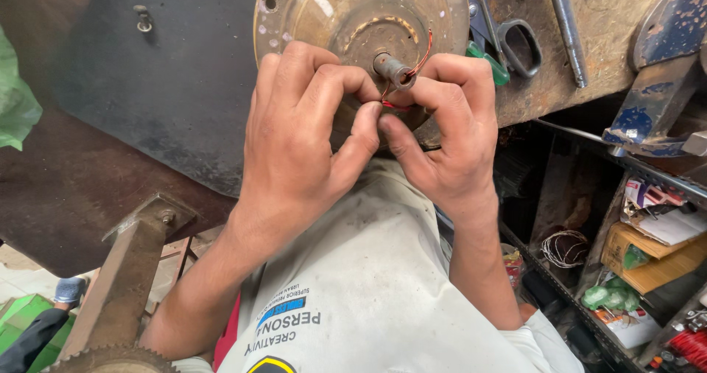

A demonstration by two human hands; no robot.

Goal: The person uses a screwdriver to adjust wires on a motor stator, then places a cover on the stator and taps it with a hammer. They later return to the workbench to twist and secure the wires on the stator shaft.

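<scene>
Red wire (423, 53) looped from the shaft (392, 68) of the brass-coloured round motor housing (353, 12) down to your fingertips. Your left hand (298, 134) and right hand (449, 134) met thumb to thumb, both pinched shut on the wire's lower end, at 6 o'clock of the shaft. Scissors (515, 45) lay at 3 o'clock on the bench.

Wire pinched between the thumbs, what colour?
Red wire, looping from the hands up past the grey shaft; clearest in the head view.
</scene>
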